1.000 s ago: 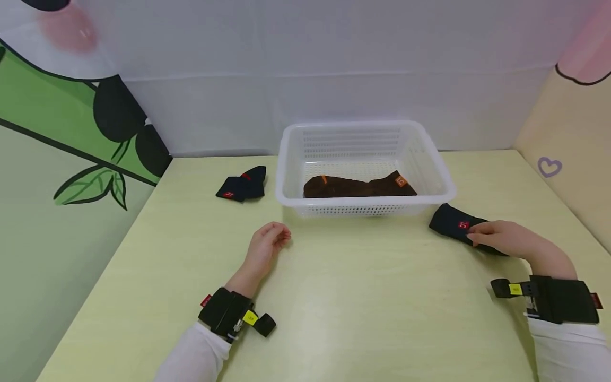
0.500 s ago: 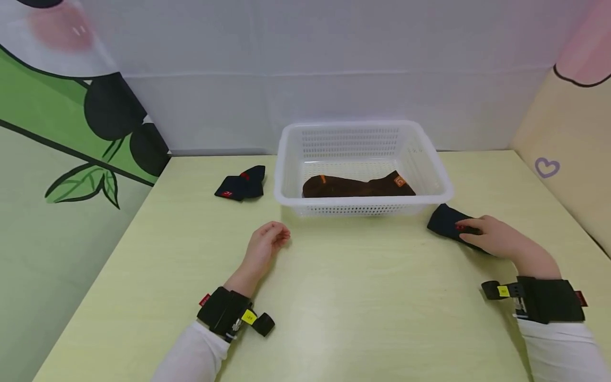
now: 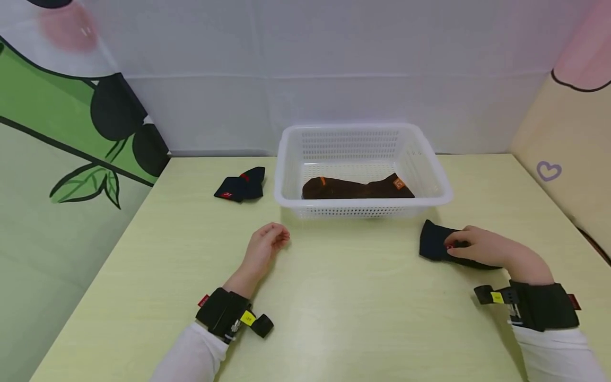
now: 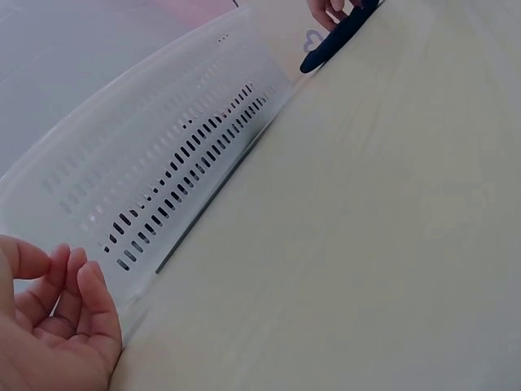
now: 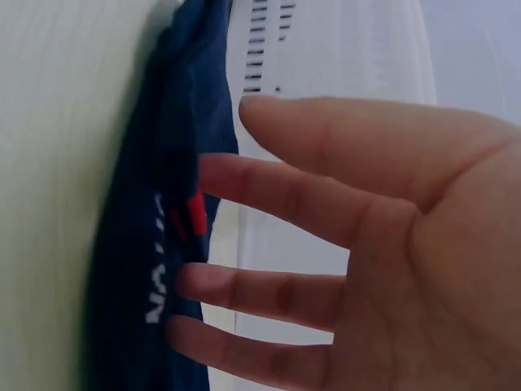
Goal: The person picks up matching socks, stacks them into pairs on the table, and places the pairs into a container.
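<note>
A navy sock (image 3: 433, 242) with a small red label lies on the table to the right front of the white basket. My right hand (image 3: 496, 250) is over it; in the right wrist view the outstretched fingers (image 5: 244, 285) touch the sock's fabric beside the red patch, while the thumb stands apart from it. My left hand (image 3: 263, 245) rests on the table in front of the basket's left corner, fingers loosely curled with nothing in them. Another navy sock (image 3: 242, 185), folded over and marked in red, lies left of the basket.
The white perforated basket (image 3: 365, 202) stands at the back middle. Inside it lies a brown sock (image 3: 355, 189) with orange marks. A pale wall (image 3: 334, 101) closes off the rear of the table (image 3: 334, 297), with printed panels on both sides.
My right hand has moved left and toward me, its fingers shifting on the navy sock. The sock has slid nearer to me and turned a little. My left hand stays put.
</note>
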The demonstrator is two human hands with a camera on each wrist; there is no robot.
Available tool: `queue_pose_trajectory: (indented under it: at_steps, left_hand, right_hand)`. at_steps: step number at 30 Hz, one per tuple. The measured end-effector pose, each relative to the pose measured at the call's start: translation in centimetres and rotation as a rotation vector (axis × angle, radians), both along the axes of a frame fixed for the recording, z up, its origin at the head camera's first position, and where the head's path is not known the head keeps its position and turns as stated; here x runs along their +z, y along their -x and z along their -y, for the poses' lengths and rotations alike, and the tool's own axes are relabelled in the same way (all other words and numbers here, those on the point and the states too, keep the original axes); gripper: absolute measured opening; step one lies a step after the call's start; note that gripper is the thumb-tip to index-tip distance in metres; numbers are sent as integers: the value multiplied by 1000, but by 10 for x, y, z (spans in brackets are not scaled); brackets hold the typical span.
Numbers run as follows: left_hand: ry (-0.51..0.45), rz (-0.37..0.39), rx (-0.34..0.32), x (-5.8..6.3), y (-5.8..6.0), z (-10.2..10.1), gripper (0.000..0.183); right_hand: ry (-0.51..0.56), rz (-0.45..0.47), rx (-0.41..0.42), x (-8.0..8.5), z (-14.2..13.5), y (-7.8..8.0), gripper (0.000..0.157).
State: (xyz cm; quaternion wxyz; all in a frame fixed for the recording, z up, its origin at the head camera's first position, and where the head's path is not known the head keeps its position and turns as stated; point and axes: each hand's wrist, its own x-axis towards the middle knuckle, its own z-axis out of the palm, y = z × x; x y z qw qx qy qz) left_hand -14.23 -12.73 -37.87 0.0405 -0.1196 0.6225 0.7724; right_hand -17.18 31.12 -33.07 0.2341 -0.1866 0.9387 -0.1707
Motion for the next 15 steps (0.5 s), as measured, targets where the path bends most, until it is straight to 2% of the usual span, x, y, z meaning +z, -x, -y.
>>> queue_pose_trajectory:
  at_steps: [6,15]
  left_hand:
    - [-10,-25,-7,-1,0,1,23]
    - [1,1,-8,0,1,0,19]
  right_hand:
    - [49,-2,99,4,22,-8,25]
    - [132,-143,256,-3,57,-18,21]
